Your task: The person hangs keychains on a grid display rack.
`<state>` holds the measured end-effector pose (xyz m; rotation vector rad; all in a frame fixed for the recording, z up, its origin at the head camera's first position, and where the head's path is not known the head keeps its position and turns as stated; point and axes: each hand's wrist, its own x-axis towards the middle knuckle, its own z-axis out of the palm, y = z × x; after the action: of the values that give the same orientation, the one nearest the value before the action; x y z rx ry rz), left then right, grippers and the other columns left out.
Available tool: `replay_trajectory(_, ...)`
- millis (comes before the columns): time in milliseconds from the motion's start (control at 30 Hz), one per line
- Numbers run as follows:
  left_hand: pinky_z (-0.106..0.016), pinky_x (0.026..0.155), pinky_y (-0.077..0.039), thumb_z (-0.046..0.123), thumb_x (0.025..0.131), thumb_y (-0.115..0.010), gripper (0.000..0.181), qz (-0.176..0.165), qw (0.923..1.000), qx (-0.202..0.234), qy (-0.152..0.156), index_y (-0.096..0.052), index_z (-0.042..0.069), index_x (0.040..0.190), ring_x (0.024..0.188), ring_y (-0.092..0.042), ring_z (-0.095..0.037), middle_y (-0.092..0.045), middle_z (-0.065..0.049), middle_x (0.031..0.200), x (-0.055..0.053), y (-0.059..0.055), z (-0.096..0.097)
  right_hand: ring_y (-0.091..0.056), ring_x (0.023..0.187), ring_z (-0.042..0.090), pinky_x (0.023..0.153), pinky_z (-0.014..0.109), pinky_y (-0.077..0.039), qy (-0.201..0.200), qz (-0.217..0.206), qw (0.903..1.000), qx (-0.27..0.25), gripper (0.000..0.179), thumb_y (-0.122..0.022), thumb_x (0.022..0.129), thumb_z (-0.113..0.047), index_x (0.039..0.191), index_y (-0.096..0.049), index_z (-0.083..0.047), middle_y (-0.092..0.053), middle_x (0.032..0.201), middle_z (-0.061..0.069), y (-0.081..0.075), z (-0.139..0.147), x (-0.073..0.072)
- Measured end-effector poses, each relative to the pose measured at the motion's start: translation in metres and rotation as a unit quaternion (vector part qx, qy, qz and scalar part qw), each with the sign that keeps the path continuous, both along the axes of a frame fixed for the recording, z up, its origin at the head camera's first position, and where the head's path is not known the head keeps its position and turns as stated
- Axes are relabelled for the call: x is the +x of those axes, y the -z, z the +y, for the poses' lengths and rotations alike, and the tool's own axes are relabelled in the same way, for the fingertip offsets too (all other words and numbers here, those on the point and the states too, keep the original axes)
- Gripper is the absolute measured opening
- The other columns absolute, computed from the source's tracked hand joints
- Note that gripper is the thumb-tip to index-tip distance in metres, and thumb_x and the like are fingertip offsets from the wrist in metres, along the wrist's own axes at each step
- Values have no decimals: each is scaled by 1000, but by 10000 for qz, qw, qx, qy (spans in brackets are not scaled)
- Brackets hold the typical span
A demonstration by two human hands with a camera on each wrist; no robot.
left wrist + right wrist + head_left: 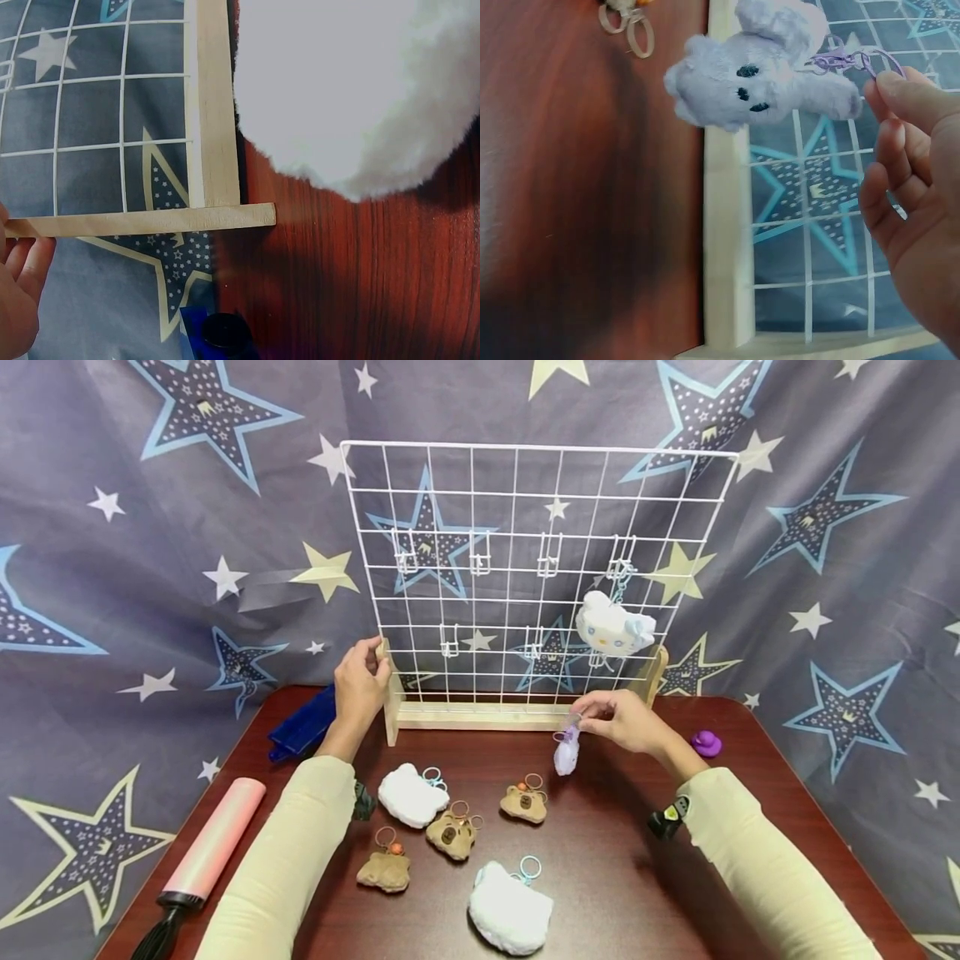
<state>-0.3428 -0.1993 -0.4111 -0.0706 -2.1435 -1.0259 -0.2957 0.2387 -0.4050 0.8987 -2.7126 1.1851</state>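
Note:
A lavender plush animal keychain (735,86) hangs from its purple ring, which my right hand (621,720) pinches between thumb and forefinger in front of the grid's lower right. My left hand (362,681) grips the top of the wooden side post (392,697) at the left end of the white wire grid rack (515,531). On the rack, white hooks are clipped in two rows. From the upper right hook hangs a white plush cat-face keychain (611,627). White plush keychains (412,795) and brown plush bear keychains (523,804) lie on the table.
A pink hand pump (217,839) lies along the table's left side, with a dark blue object (303,724) behind it. At the right back sits a small purple duck (706,743). A star-patterned cloth (825,652) hangs behind the brown table (622,877).

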Motion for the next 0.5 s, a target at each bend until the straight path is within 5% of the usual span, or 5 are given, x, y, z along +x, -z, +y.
replay_trajectory(500, -48, 87, -58, 6, 89, -72, 34, 10, 10000, -6, -6, -70, 6, 123, 94, -73, -35, -70, -20, 104, 0, 1, 0, -68, 75, 3, 68, 21, -52, 102, 354, 9991, 195, 23, -77, 89, -10, 112, -75, -12, -79, 87, 2, -50, -13, -1)
